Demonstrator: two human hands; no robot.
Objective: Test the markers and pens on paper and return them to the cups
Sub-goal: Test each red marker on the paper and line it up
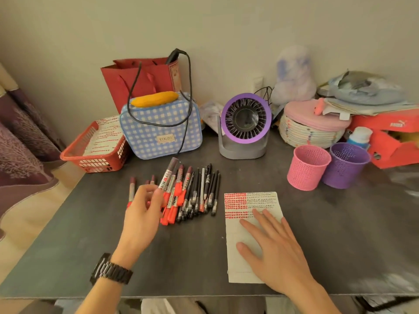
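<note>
Table [181,257] bears pens [199,196], paper [235,252], pink cup [306,171], purple cup [344,166], perhaps a plastic bag [294,73].

A dark table [340,245] stands against a pale wall. At ten o'clock sits a red basket [74,152]. At eleven a blue checked bag [158,123] (labelled ETALOO) stands upright with a yellow corn-shaped thing [155,99] on top and a black cable [189,87] looped over it. A red paper bag [127,78] stands behind it. At twelve is a purple-ringed fan [246,120]. At one is a woven basket [310,134] with a pink lid [303,112]. At two are an orange box [390,141] and a blue bottle [360,134]. A curtain [20,132] hangs at nine.
</note>
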